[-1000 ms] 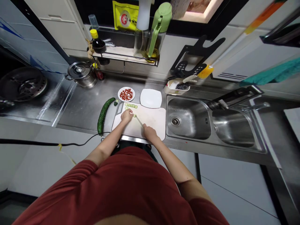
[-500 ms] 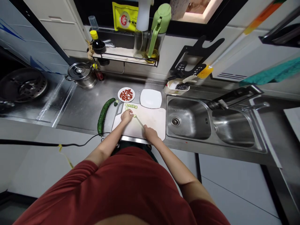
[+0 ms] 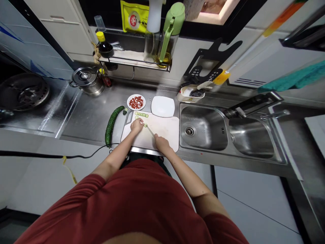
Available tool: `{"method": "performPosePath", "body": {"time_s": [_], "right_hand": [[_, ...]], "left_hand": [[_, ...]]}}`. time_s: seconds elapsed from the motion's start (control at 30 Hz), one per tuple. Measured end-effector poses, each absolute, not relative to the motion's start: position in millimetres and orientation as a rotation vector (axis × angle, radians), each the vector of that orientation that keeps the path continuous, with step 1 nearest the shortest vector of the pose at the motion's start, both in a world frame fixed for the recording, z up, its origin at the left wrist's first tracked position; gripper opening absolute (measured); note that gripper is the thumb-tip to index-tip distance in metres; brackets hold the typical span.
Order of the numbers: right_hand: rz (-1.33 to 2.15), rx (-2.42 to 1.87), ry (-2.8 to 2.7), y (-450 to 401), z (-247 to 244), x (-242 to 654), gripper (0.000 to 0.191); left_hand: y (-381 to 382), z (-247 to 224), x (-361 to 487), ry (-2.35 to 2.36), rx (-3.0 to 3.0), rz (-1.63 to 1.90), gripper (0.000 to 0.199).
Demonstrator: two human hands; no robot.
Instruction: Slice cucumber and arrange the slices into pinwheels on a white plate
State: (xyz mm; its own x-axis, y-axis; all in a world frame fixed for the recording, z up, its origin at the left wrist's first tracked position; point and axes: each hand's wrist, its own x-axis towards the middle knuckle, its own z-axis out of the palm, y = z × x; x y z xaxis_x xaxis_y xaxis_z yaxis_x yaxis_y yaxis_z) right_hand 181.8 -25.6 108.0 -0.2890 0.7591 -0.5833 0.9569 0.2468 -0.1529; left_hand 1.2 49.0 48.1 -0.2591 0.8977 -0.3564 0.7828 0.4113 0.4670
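Item 1: right hand (image 3: pixel 161 143), closed around a kitchen knife (image 3: pixel 150 131), handle hidden in the fist. Item 2: left hand (image 3: pixel 137 126), cupped on a white cutting board (image 3: pixel 164 130); its hold cannot be told. Cucumber slices (image 3: pixel 141 115) at 12 o'clock. Risk: a slipping blade could nick the left fingertips (image 3: pixel 142 124). Green cucumber (image 3: pixel 111 126) at 9 o'clock, on a steel counter (image 3: pixel 86 118); sink (image 3: pixel 203 127) at 3 o'clock.

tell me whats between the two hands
Head view: a knife blade runs from the right hand to a cucumber slice near the left hand.

Stainless double sink (image 3: pixel 203 127), lidded steel pot (image 3: pixel 86 81), green-capped oil dispenser (image 3: pixel 169 42)
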Motion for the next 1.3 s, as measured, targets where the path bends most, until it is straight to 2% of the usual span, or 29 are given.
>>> {"method": "performPosePath", "body": {"time_s": [0.77, 1.3], "right_hand": [[-0.641, 1.594, 2.186, -23, 102, 178, 0.032], [-0.643, 1.586, 2.173, -32, 103, 185, 0.035]], "left_hand": [[39, 48, 2, 2.044, 1.536, 0.285, 0.014], [19, 61, 14, 2.002, 1.814, 0.196, 0.027]]}}
